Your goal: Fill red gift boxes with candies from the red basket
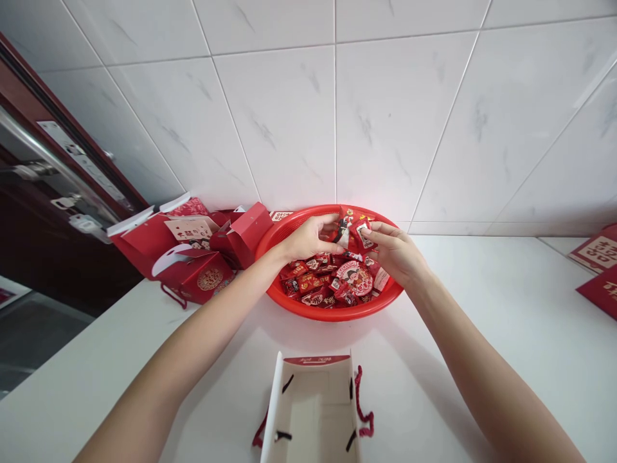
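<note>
Above the red plastic basket (332, 314), right hand (398, 252): thumb and fingers are clamped on a small red sachet (364, 235) with a white label; the slick wrapper could slide from so shallow a grip.
Left hand (311, 238): thumb and fingers curve at the edge of a figure-printed packet (343, 231); I cannot tell whether they pinch it, and a loose hold might drop it.
Overlap: sachet and packet crowd together between the hands, so pulling one could drag the other.
Wrapped sweets (311, 283): heaped in the basket beneath, a round pink-and-red packet (357, 278) among them; such similar wrappings could make pieces easy to confuse.
Rim: it passes just below the left wrist, where a pressing forearm might tilt or shove the basket.
White-lined gift box (315, 399): open on the bench (482, 296), nearer the person; its rope handle (365, 431) juts out and could snag a sleeve-less forearm.
Red gift boxes (205, 280): bunched left of the basket, where a nudge might topple them.
</note>
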Demonstrator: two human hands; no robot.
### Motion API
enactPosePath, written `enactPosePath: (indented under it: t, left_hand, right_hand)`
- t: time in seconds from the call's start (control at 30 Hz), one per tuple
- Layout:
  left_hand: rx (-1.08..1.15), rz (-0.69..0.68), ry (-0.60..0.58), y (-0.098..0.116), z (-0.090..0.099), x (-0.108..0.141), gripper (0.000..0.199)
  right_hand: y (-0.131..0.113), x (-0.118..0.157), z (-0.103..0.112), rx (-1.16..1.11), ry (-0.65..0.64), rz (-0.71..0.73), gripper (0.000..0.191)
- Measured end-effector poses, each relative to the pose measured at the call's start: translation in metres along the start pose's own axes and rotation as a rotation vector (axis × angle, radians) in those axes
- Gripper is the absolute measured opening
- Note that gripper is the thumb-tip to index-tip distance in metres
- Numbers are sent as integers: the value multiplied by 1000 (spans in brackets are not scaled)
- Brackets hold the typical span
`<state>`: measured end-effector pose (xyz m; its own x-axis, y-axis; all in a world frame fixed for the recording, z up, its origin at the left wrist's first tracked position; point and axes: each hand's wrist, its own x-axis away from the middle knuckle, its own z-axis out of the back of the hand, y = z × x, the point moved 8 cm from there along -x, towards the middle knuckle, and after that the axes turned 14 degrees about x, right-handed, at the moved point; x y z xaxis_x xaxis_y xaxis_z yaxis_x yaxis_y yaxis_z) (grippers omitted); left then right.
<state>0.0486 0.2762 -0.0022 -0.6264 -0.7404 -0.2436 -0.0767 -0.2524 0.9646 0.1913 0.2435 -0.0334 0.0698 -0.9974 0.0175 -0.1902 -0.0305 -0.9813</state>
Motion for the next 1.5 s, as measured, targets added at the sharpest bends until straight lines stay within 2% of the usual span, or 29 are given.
enactPosePath:
  t: [0.1,0.17,0.27,0.33,0.43,0.63,0.73,0.8,0.93,1.0,1.13,1.33,1.4,1.5]
  left_hand:
    - [-44,34,-29,1,-1,2,66]
    - [-185,110,-70,-3,2,4,58]
    - [-546,307,-131,-21,15,8,38]
    - [-742,452,-146,-33,30,13,37]
    - [-874,616,-177,-45,43,21,40]
    - [-1022,616,-139,-47,47,26,30]
    - [-918,574,-161,-46,40,26,35]
    - [-776,484,-135,-39,35,22,39]
    - [-443,285,-25,-21,29,15,41]
    - [-292,227,55,-14,30,14,39]
    - [-37,188,223,-8,32,15,32]
    - [309,148,361,-2,28,19,29]
    - [391,118,371,1,25,18,24]
    - [434,87,322,7,14,14,17]
  right_hand:
    - [-3,0,2,38,17,43,41]
    - [-4,-1,4,52,35,70,39]
    - [-1,-2,5,53,24,68,37]
    - [2,-3,3,55,-1,50,37]
    - [4,-3,1,49,-14,41,37]
    - [4,-3,1,48,-18,50,38]
    - [5,-4,2,51,-8,47,38]
    - [5,-4,2,51,-7,48,37]
    - [3,-3,1,46,-8,60,37]
    - [3,-3,1,52,3,59,38]
    - [5,-3,2,50,31,43,39]
    - [6,-2,5,65,82,34,39]
    - [6,-2,6,92,99,20,37]
    - [7,-2,6,106,110,7,31]
